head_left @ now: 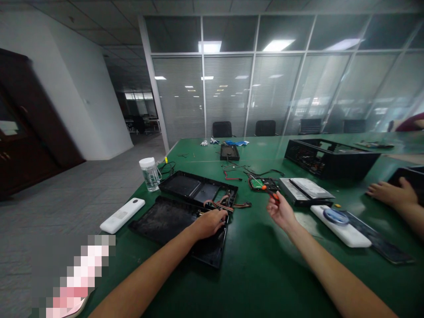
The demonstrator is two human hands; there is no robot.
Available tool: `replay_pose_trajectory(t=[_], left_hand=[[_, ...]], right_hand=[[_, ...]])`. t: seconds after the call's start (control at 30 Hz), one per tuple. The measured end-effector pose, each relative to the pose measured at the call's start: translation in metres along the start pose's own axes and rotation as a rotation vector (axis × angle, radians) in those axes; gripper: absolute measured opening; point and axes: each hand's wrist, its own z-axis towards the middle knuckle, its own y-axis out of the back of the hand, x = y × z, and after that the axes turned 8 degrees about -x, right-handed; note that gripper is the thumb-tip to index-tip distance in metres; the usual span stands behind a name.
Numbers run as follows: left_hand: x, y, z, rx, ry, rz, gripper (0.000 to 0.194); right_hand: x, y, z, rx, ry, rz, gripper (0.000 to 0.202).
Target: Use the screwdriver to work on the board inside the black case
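Observation:
In my right hand (pixel 281 213) is a screwdriver (pixel 273 194) with an orange and black handle, held by the fingers. Its thin shaft points up and left, over a green circuit board (pixel 256 182) in a dark frame. My left hand (pixel 212 223) is over the right side of a flat black cover (pixel 165 221), fingers curled down near its edge. What those fingers pinch, if anything, is hidden. Behind the cover lies an open black casing (pixel 198 187), with brown and grey wires (pixel 220 205) running out of its right end.
A lidded bottle (pixel 150 174) and white power bank (pixel 122 215) stand left. Right are a silver-topped drive unit (pixel 306 191), another white power bank (pixel 341 226), a dark phone (pixel 380 238) and a large black computer case (pixel 331 157). Another person's hand (pixel 394 193) rests far right.

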Motion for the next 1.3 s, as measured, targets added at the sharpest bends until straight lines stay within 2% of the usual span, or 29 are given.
replay_pose_trajectory(t=[0.07, 0.17, 0.27, 0.37, 0.47, 0.57, 0.6, 0.67, 0.73, 0.8, 0.87, 0.97, 1.07, 1.13, 1.2, 1.3], left_hand=[[0.0, 0.0, -0.001, -0.007, -0.022, 0.007, 0.026], [0.002, 0.001, -0.002, 0.009, -0.072, 0.015, 0.02], [0.004, 0.001, -0.004, 0.079, -0.13, 0.02, 0.012], [0.003, 0.003, -0.007, 0.113, -0.151, -0.009, 0.013], [-0.001, 0.011, -0.009, 0.055, -0.161, 0.046, 0.014], [0.002, 0.026, -0.006, -0.067, -0.142, 0.166, 0.018], [0.007, 0.033, -0.004, -0.115, -0.113, 0.198, 0.019], [0.021, 0.046, 0.001, -0.211, -0.032, 0.247, 0.025], [0.041, 0.055, 0.007, -0.25, 0.03, 0.299, 0.037], [0.062, 0.059, 0.011, -0.15, 0.065, 0.353, 0.039], [0.078, 0.057, 0.015, 0.031, 0.084, 0.393, 0.03], [0.089, 0.051, 0.022, 0.201, 0.059, 0.409, 0.017], [0.087, 0.048, 0.028, 0.223, -0.028, 0.416, 0.012], [0.079, 0.052, 0.03, 0.225, -0.103, 0.427, 0.01], [0.064, 0.062, 0.028, 0.216, -0.173, 0.442, 0.009], [0.03, 0.086, 0.018, 0.194, -0.25, 0.485, 0.01]], right_hand=[[-0.003, 0.002, 0.003, -0.05, -0.05, 0.15, 0.019], [-0.009, -0.01, -0.005, 0.036, -0.074, 0.167, 0.02], [-0.016, -0.024, -0.02, 0.187, 0.002, -0.005, 0.022], [-0.013, -0.04, -0.044, 0.357, 0.198, -0.362, 0.023], [-0.001, -0.063, -0.082, 0.632, 0.459, -0.755, 0.031], [0.005, -0.084, -0.129, 1.052, 0.7, -1.066, 0.026], [0.004, -0.088, -0.144, 1.14, 0.771, -1.168, 0.03], [-0.002, -0.091, -0.166, 1.129, 0.881, -1.383, 0.036], [-0.01, -0.087, -0.18, 1.039, 0.94, -1.537, 0.032], [-0.017, -0.077, -0.189, 0.955, 0.966, -1.604, 0.022], [-0.02, -0.064, -0.197, 0.873, 0.975, -1.621, 0.012], [-0.024, -0.045, -0.21, 0.756, 0.962, -1.609, 0.005], [-0.026, -0.035, -0.218, 0.681, 0.924, -1.572, 0.006], [-0.025, -0.035, -0.217, 0.667, 0.885, -1.554, 0.007], [-0.023, -0.041, -0.208, 0.665, 0.846, -1.552, 0.008], [-0.02, -0.056, -0.18, 0.657, 0.783, -1.591, 0.01]])
